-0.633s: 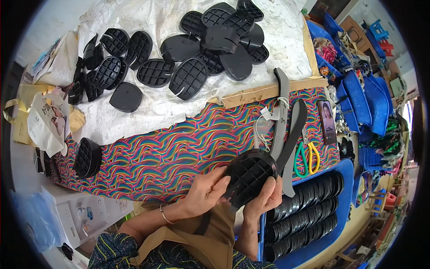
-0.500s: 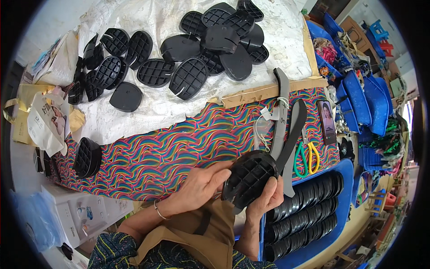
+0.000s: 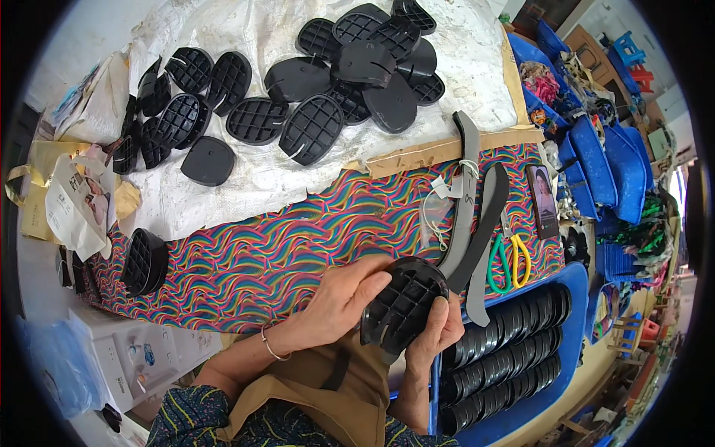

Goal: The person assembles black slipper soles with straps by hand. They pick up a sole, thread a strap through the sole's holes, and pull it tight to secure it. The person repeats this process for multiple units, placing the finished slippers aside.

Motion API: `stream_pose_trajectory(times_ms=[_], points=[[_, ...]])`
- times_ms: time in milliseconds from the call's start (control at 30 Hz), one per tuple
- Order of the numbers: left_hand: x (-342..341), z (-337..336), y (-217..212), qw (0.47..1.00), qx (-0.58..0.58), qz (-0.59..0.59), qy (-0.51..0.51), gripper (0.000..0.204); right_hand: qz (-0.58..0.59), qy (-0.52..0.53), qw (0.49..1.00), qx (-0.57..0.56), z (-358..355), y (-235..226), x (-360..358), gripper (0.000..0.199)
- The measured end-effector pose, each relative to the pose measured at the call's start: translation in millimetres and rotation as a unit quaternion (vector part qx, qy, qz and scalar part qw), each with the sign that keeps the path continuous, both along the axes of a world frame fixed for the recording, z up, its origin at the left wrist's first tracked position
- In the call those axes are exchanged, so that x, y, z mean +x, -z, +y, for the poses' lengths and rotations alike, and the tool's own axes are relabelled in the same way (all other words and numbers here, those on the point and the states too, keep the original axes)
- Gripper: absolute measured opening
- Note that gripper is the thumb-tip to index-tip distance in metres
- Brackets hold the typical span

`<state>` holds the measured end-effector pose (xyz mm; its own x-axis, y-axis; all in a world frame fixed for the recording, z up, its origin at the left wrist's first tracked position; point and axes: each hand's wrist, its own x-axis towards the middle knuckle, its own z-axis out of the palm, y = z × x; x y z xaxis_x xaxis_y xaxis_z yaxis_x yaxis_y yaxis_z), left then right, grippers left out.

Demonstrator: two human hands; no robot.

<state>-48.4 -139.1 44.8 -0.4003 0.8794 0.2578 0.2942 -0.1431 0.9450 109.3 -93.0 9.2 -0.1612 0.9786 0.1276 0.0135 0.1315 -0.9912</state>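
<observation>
Head view: my right hand (image 3: pixel 433 328) grips a black gridded piece (image 3: pixel 406 304) in front of me, thumb on its face. My left hand (image 3: pixel 339 298), half-curled, is at its left rim; whether it pinches, I cannot tell. Beyond, scissors (image 3: pixel 515 244) lie on patterned cloth (image 3: pixel 298 257), then more black pieces (image 3: pixel 313 128) on a white sheet (image 3: pixel 268 179).

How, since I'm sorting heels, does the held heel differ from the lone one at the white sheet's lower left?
The held heel shows a gridded face; the sheet heel a smooth one. The held heel is gripped in the right hand; the sheet heel lies on the white sheet. Both are black.
</observation>
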Motion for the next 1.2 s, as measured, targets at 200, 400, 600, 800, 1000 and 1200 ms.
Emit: stream_pose_trajectory(times_ms=[200, 400, 600, 800, 1000, 1200], points=[[3.0, -0.6, 9.0, 0.997, -0.025, 0.070, 0.010, 0.027, -0.017, -0.024, 0.999, 0.026, -2.4, -1.0, -3.2, 0.038], [-3.2, -5.5, 0.9, 0.991, -0.032, -0.100, 0.087, 0.039, 0.078, -0.026, 0.995, -0.059, -8.4, -5.9, -10.4, 0.031], [-34.3, -19.2, -10.2, 0.965, -0.070, -0.215, 0.131, 0.050, 0.041, -0.191, 0.964, -0.182, -13.5, -8.4, -2.8, 0.036], [-63.0, -36.0, -33.1, 0.960, -0.130, -0.103, 0.226, 0.060, -0.001, -0.291, 0.941, -0.173, 4.8, -41.0, 8.8, 0.034], [-65.9, -39.0, -13.4, 0.941, -0.166, -0.067, 0.288, 0.070, -0.151, -0.431, 0.885, -0.095, 42.0, -63.0, -26.8, 0.021], [-70.2, -39.0, -15.9, 0.912, -0.172, -0.209, 0.307, 0.070, -0.165, -0.424, 0.887, 0.079, 29.3, -55.2, -34.2, 0.018]])
